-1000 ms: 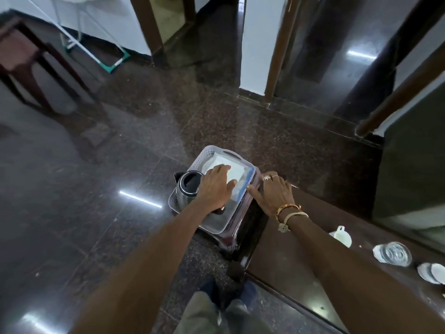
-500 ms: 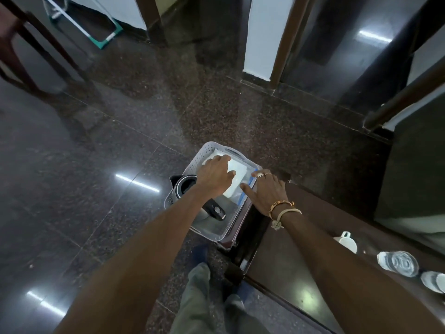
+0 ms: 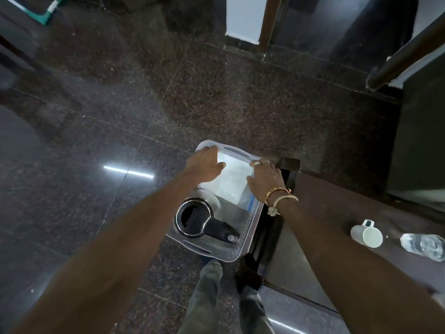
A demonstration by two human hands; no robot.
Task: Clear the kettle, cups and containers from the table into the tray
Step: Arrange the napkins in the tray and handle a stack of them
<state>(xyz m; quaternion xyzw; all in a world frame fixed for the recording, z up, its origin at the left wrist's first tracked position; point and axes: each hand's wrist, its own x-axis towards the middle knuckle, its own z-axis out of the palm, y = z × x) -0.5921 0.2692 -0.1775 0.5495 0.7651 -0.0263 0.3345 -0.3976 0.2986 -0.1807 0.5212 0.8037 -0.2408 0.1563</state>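
A translucent grey perforated tray [image 3: 243,247] sits on a dark stand at the left end of the brown table [image 3: 320,213]. In its near half stands a steel kettle [image 3: 195,219] with a black lid and handle. In the far half lies a white-lidded container [image 3: 232,186]. My left hand [image 3: 207,165] holds the container's left far edge, thumb on the lid. My right hand [image 3: 266,178] grips its right edge, fingers over the far corner. A white mug [image 3: 366,235] lies on its side on the table beside a clear container [image 3: 423,247].
Dark polished granite floor [image 3: 120,116] surrounds the tray on the left and far sides. My legs [image 3: 212,297] stand just below the tray. A white wall with a wooden door frame [image 3: 266,25] is at the back, and a dark rail [image 3: 404,59] at the upper right.
My left hand slid from the lid's top to the container's far left edge. My right hand moved from beside the tray onto the container's right edge. The view tilted down.
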